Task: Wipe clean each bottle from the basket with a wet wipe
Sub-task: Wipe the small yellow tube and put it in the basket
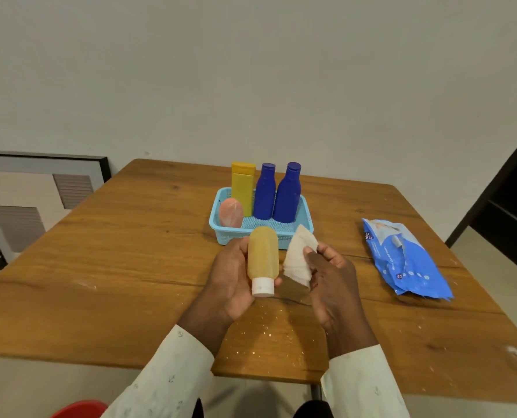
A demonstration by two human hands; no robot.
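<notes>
Held: amber bottle [263,256], white cap toward me, gripped in my left hand [236,279]; crumpled wet wipe [298,259] pinched in my right hand [331,277]; blue basket [221,227] just beyond both.

Soft even indoor light, faint shadows under the hands [281,285], wide-angle bending at edges, slightly soft focus

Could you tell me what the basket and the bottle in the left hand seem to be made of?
The basket looks like light blue moulded plastic, judging by its perforated mesh walls. The amber bottle appears to be translucent, matte soft plastic, since light shows through it; its white cap looks like opaque plastic.
</notes>
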